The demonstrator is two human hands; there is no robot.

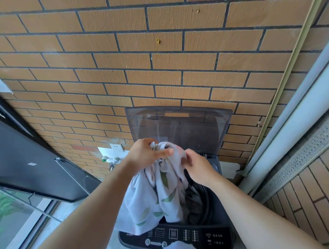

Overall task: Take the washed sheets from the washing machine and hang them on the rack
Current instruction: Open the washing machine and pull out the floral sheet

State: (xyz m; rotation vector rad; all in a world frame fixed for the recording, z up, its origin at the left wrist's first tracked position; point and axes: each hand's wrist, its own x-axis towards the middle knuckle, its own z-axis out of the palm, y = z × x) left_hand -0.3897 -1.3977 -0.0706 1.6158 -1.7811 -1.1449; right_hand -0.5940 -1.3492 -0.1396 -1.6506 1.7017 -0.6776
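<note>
The sheet point(162, 189) is white with green leaves on it. It is half out of the washing machine point(219, 213). Its top is bunched up high above the tub. Its loose end hangs down over the front left edge of the machine and touches the control panel point(201, 234). Part of it goes down into the dark tub, where more dark cloth seems to lie.

The left hand point(146, 154) grips the bunched top of the sheet. Its fingers are curled round the cloth and one finger sticks out straight. The right hand point(197, 166) is just beside it and pinches a fold on the right side of the bunch, with its fingers curled in.

The step looks like lifting the sheet out. To do it well, I think both hands should go up together and slowly, so the part in the tub comes free and does not snag. A wet sheet is likely heavy and floppy, so a firm hold helps. It may be good to gather the hanging end too, so it does not drag on the floor.

The lid point(178, 127) stands open at the back edge, against the brick wall point(158, 68). A socket point(116, 147) and a tap point(112, 161) are on the wall near the back left corner. No rack is in view.
</note>
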